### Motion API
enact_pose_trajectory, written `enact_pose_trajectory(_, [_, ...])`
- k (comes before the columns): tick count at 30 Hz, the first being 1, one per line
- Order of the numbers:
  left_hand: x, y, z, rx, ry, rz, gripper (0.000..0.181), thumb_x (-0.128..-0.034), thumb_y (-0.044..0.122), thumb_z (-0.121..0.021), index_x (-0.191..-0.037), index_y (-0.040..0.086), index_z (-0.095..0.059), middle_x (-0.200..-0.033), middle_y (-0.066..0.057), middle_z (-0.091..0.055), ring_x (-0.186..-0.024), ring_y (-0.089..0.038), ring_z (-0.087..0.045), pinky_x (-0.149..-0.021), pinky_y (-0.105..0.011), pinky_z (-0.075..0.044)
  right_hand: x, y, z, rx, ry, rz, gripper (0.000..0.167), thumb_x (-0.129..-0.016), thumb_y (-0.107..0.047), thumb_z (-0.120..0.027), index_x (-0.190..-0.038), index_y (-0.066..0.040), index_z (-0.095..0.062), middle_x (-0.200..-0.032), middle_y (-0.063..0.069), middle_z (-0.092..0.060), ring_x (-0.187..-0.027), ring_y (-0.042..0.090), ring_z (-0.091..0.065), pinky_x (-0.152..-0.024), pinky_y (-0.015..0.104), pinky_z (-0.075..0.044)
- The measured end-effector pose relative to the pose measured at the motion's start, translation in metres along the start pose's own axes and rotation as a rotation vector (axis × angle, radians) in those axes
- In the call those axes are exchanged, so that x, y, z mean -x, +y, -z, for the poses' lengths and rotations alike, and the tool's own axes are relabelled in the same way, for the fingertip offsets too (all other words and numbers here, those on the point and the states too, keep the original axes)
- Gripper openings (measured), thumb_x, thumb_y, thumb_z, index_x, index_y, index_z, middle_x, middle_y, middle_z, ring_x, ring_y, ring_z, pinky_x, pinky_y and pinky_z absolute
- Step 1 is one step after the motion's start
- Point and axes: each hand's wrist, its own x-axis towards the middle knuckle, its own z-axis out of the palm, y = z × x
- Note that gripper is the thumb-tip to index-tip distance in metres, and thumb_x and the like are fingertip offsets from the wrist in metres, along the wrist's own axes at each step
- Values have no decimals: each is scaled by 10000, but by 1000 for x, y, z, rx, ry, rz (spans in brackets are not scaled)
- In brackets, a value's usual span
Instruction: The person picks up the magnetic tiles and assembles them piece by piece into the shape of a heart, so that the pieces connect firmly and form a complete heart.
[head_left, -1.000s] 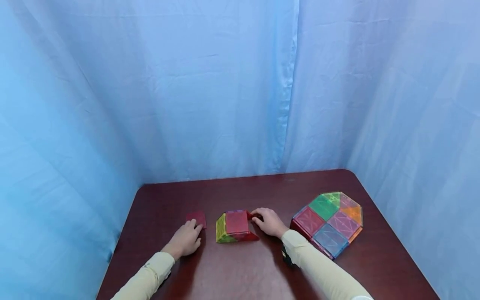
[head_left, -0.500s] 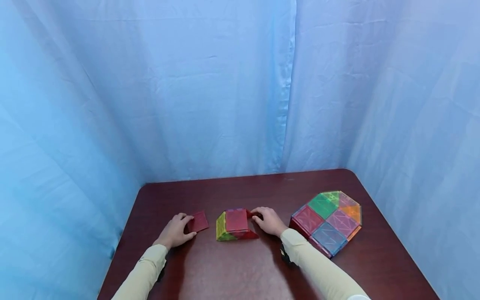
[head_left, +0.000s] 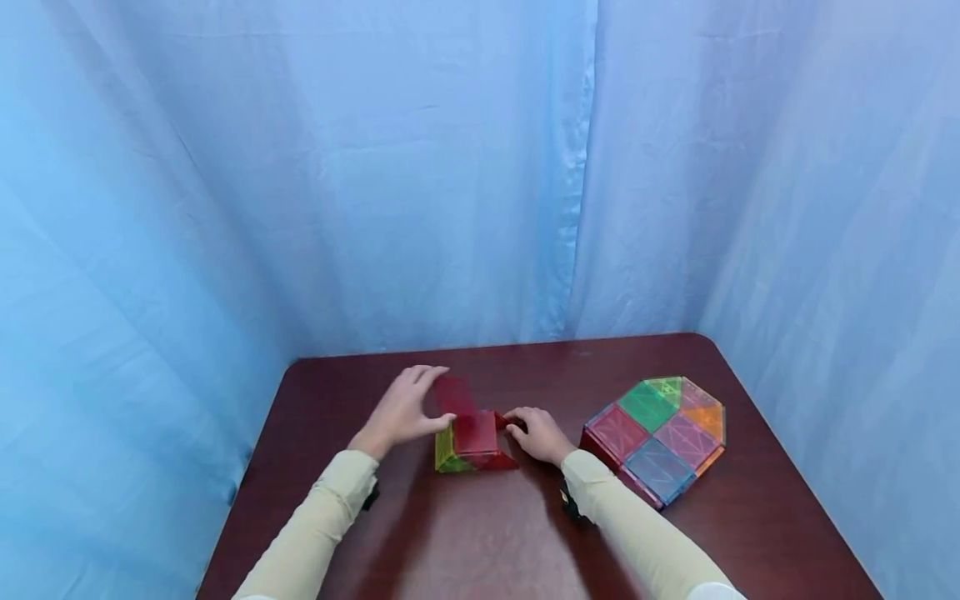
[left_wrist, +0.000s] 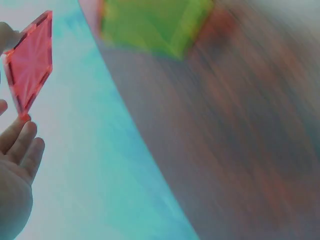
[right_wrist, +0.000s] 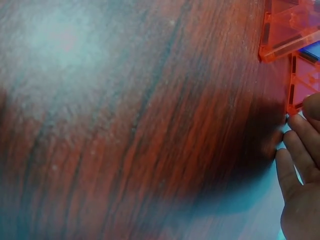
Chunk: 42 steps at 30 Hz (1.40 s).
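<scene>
My left hand (head_left: 401, 408) pinches a red square magnetic tile (head_left: 453, 396) between thumb and fingers. It is raised off the table, behind and left of a small block of magnetic tiles (head_left: 477, 433). This block has a red square top, a yellow-green sloped left side and red triangles toward the right. In the left wrist view the held tile (left_wrist: 32, 62) is tilted, with fingertips at its lower corner. At the block's right end, my right hand (head_left: 538, 435) pinches the corner of a rear red triangular tile (right_wrist: 298, 82); its fingers partly hide that corner.
A larger structure of coloured magnetic tiles (head_left: 652, 437) stands on the right of the dark red-brown table (head_left: 465, 533), beside my right forearm. Blue curtains (head_left: 435, 208) hang around the table's back and sides.
My left hand has taken the red square tile from the table left of the block, lifted it and carried it right, toward the block. The right hand stays at the block's right end.
</scene>
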Motion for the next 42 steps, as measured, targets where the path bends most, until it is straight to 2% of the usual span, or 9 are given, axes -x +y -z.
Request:
enact_pose_trajectory(3, [-17, 27, -8, 7, -113, -44, 788, -808, 429, -816, -1462, 111, -513, -1341, -119, -602, -1234, -314, -567, -1050, -495, -479, -2, 2, 2, -25, 11, -10, 253, -1043, -187, -570, -1254, -142, -703, -1244, 71, -704, -1183, 280, -649, -996, 488, -527])
enact_pose_trajectory(6, [-25, 45, -18, -11, -192, -68, 767, -833, 434, -792, -1472, 129, -496, -1330, -94, -605, -1219, -284, -572, -1049, -471, -485, -3, 3, 3, -54, 19, -32, 283, -1052, -154, -529, -1282, -103, -686, -1266, 104, -695, -1170, 277, -658, -983, 482, -533])
enact_pose_trajectory(10, [-27, 58, -31, -36, -257, -81, 754, -838, 443, -783, -1464, 134, -496, -1310, -75, -614, -1191, -259, -579, -1032, -442, -499, -3, 6, 2, -115, 22, -77, 299, -1056, -114, -482, -1284, -81, -673, -1217, 112, -711, -1132, 278, -668, -971, 478, -537])
enact_pose_trajectory(16, [-24, 68, -53, -115, -337, -72, 722, -829, 463, -781, -1416, 124, -535, -1292, -61, -610, -1164, -235, -566, -1015, -401, -498, 1, 8, 5, -224, 62, -111, 305, -1050, -83, -446, -1259, -71, -668, -1135, 111, -736, -1115, 303, -672, -967, 486, -533])
enact_pose_trajectory(22, [-18, 71, -65, -127, -360, -35, 678, -837, 459, -778, -1394, 130, -574, -1275, -61, -598, -1146, -225, -547, -1021, -406, -487, 9, 8, 6, -262, 129, -138, 302, -1045, -169, -527, -1303, -63, -642, -1176, 112, -722, -1095, 283, -684, -934, 473, -551])
enact_pose_trajectory(29, [-19, 68, -74, -121, -318, -38, 684, -823, 474, -801, -1377, 125, -602, -1276, -65, -599, -1187, -240, -531, -1068, -435, -453, 12, -7, 18, -282, 261, -80, 344, -1039, -196, -556, -1335, -32, -617, -1258, 134, -683, -1120, 292, -687, -952, 466, -558])
enact_pose_trajectory(35, [-17, 67, -82, -91, -345, -19, 618, -826, 478, -802, -1313, 128, -652, -1325, -61, -587, -1242, -259, -528, -1037, -459, -490, 9, -30, 49, -260, 311, -53, 337, -1041, -253, -557, -1349, -124, -607, -1330, 96, -638, -1123, 282, -685, -934, 447, -569])
enact_pose_trajectory(39, [-14, 67, -85, -68, -347, -6, 571, -840, 465, -789, -1286, 128, -674, -1364, -71, -570, -1285, -273, -508, -1057, -480, -478, 5, -34, 89, -233, 380, -25, 353, -1028, -241, -574, -1346, -90, -603, -1336, 125, -638, -1129, 324, -679, -968, 462, -554])
enact_pose_trajectory(42, [-12, 65, -86, -51, -340, -5, 575, -846, 474, -782, -1301, 144, -663, -1412, -99, -544, -1323, -295, -483, -1112, -503, -425, 8, -22, 125, -184, 441, -32, 375, -1019, -243, -584, -1343, -56, -602, -1322, 153, -644, -1116, 352, -676, -974, 487, -544])
